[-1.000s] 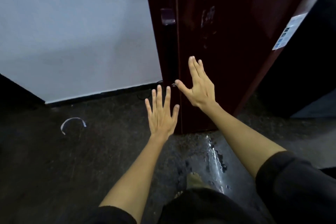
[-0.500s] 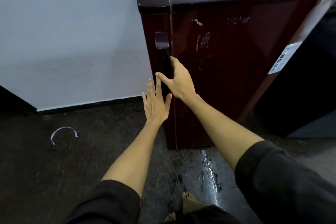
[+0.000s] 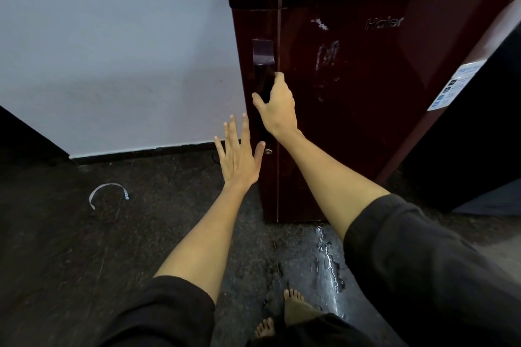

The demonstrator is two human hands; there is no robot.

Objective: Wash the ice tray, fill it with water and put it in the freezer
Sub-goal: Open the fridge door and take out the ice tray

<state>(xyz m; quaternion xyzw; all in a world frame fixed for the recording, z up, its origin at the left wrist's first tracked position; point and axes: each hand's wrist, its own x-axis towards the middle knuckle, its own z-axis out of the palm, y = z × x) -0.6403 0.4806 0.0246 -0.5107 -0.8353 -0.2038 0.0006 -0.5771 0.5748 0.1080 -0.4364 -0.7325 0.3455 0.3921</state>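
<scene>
Dark maroon glossy fridge [image 3: 380, 98] cut off at the frame's right edge, right hand [image 3: 277, 108] fingertips hidden inside the recessed handle, white door sticker [image 3: 454, 87] text unreadable.

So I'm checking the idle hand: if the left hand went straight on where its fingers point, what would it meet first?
Probably the fridge's dark side panel, just beyond the left hand's straight fingertips; depth is unclear.

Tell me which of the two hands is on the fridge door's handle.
The right hand: its fingers curl into the dark recessed handle at the maroon fridge door's left edge. The left hand hangs lower, fingers spread flat, gripping nothing.
</scene>
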